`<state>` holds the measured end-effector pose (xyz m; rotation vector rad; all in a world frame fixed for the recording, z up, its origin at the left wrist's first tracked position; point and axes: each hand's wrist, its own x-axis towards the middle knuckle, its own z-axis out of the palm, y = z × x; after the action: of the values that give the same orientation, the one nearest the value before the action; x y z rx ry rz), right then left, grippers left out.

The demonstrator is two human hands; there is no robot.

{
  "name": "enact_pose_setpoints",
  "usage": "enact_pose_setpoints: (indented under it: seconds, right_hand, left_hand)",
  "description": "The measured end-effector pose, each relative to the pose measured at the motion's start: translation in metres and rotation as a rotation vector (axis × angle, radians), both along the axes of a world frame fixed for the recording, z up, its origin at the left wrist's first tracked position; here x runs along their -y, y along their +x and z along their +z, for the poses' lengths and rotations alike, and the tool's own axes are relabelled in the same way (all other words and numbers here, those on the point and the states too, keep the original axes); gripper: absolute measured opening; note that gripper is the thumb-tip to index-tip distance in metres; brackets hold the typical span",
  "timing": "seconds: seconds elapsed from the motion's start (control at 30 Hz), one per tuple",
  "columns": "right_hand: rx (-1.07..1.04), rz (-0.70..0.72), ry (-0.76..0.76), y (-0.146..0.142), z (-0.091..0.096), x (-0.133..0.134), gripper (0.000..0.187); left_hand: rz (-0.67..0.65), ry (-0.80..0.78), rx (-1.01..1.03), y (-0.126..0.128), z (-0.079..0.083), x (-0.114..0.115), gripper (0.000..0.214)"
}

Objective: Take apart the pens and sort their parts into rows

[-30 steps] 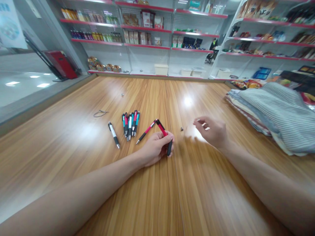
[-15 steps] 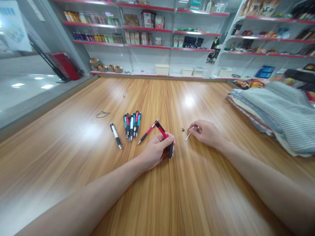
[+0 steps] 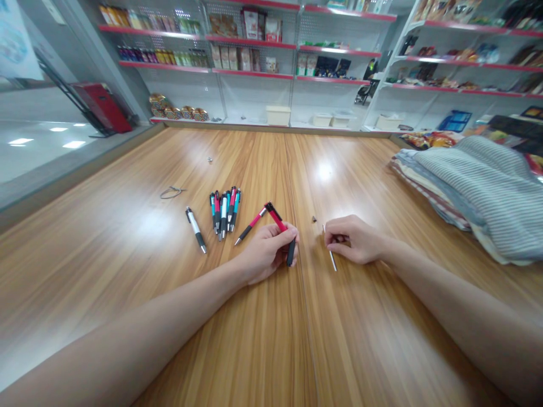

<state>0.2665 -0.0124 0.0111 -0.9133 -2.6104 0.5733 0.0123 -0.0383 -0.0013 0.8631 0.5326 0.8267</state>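
Observation:
My left hand (image 3: 267, 251) is closed around a red and black pen barrel (image 3: 291, 252), its tip end pointing toward me and no metal cone showing on it. Between the pinched fingers of my right hand (image 3: 354, 240) is a thin white pen refill (image 3: 333, 261), just above or on the table. A small dark pen tip (image 3: 314, 219) lies beyond that hand. Just left of the held barrel, another red pen (image 3: 250, 227) rests on the table. Several red, teal and white pens (image 3: 223, 215) lie bunched together, with one white pen (image 3: 195, 230) apart at their left.
A loop of grey cord (image 3: 172, 193) and a tiny metal piece (image 3: 209, 160) lie farther back on the wooden table (image 3: 169, 316). Folded striped cloth (image 3: 475, 186) is stacked at the right. Shelves with goods (image 3: 250, 73) stand behind the table's far edge.
My right hand has moved slightly toward me, and the refill in it has swung so its near end now points toward me. The left hand keeps its hold on the pen barrel.

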Motion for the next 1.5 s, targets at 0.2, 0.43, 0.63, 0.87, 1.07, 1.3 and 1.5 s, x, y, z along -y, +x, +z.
enact_pose_setpoints:
  seconds: [0.2, 0.43, 0.63, 0.87, 1.07, 1.3, 1.5]
  right_hand:
    - [-0.056, 0.03, 0.017, -0.008, -0.001, 0.004, 0.004]
    - [-0.055, 0.012, 0.033, -0.017, -0.004, 0.01, 0.005]
    - [-0.082, -0.021, 0.063, -0.022, -0.006, 0.011, 0.007]
    - [-0.121, -0.11, 0.063, -0.031, -0.008, 0.016, 0.012]
    - [-0.2, -0.035, 0.004, -0.021, -0.011, 0.009, 0.017]
    - [-0.16, 0.046, -0.009, -0.006, -0.014, -0.005, 0.019]
    - [-0.175, 0.077, -0.025, -0.006, -0.012, -0.004, 0.018]
  left_hand:
    - [-0.015, -0.003, -0.002, 0.0, 0.0, -0.001, 0.024]
    - [-0.012, -0.001, 0.001, 0.001, -0.001, -0.001, 0.023]
    - [-0.015, 0.016, -0.004, 0.001, -0.001, -0.002, 0.023]
    - [0.003, 0.014, 0.01, 0.001, -0.004, -0.003, 0.023]
    - [-0.046, 0.03, 0.068, -0.002, -0.003, -0.004, 0.026]
    - [-0.135, 0.046, 0.084, -0.005, -0.002, -0.006, 0.024]
    - [-0.109, -0.049, 0.129, -0.006, -0.002, -0.007, 0.02]
